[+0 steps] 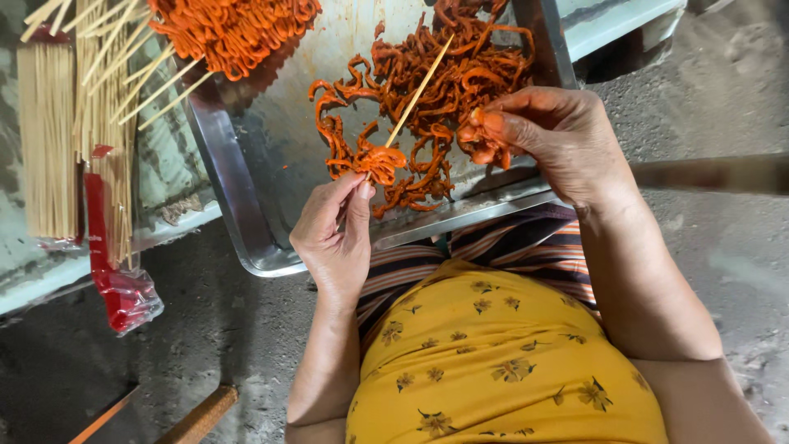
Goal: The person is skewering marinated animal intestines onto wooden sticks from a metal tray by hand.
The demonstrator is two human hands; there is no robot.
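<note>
My left hand pinches the lower end of a thin bamboo skewer that slants up to the right, with a folded orange-red strip threaded near my fingers. My right hand grips another orange-red marinated strip at the fingertips, just right of the skewer. Both hands hover over the near edge of a metal tray holding a loose heap of the same strips. The tray rests on my lap, over a yellow flowered top and a striped skirt.
At the top left lies a pile of finished skewers with sticks pointing out. Bundles of bare bamboo skewers lie at the left beside a red plastic wrapper. Grey concrete floor surrounds me; a wooden handle lies at the bottom left.
</note>
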